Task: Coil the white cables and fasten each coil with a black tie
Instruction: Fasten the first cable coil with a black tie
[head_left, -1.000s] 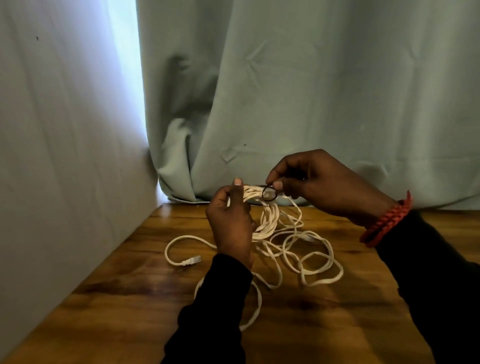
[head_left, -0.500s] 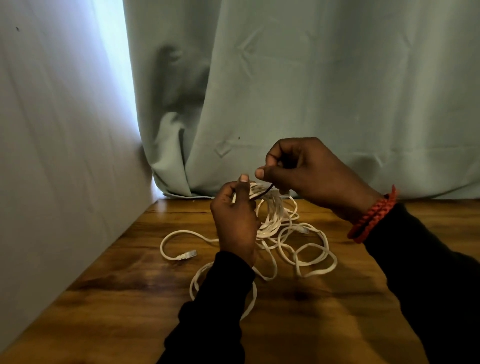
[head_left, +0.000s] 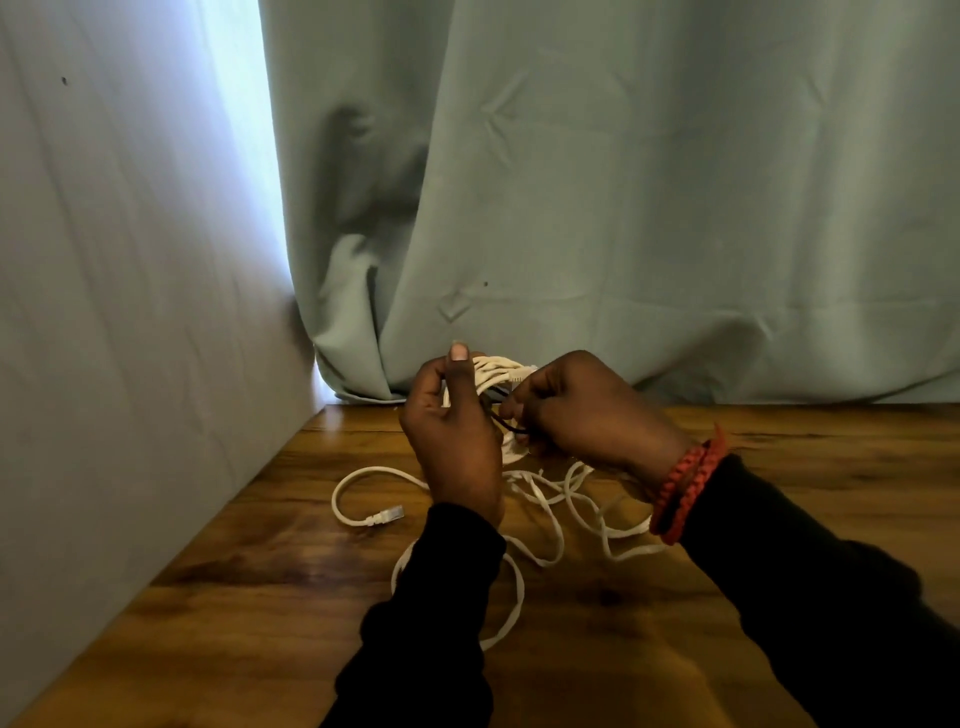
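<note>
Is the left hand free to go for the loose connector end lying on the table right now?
Probably not yet. The left hand is shut on the white cable coil while the right hand works the black tie. The connector lies uncovered on the table just left of that wrist, so only the grip holds it back.

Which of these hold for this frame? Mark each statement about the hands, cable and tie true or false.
1. The left hand holds a bundle of white cable above the table. True.
2. The right hand rests flat on the table. False: it is raised, pinching the black tie.
3. A cable connector lies on the table. True.
4. All cable is coiled. False: loose loops lie on the table.
</note>
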